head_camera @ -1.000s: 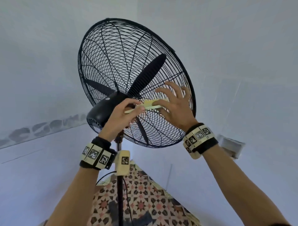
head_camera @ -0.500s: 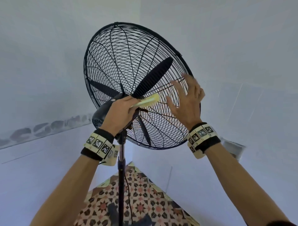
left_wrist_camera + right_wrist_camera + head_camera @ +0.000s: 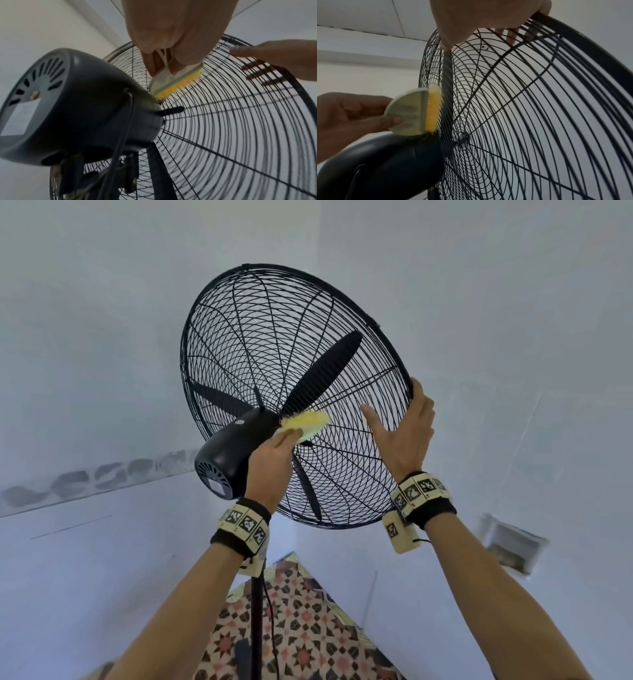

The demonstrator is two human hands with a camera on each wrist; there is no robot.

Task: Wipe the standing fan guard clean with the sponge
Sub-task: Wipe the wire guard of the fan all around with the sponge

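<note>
The back of the wire guard (image 3: 308,313) from nine round to two o'clock is bare, with open air and plain wall behind it; at the hub the motor housing (image 3: 229,457) blocks the way toward seven o'clock, and the left hand (image 3: 270,460) with its yellow brush (image 3: 305,421) fills the gap beside it; the right hand (image 3: 404,436) sits on the rim at three o'clock; the pole (image 3: 256,621) stands below at six; blades (image 3: 325,371) lie behind the wires.

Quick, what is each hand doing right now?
Left hand: holding the brush against the fan guard.
Right hand: gripping the guard's rim.
</note>
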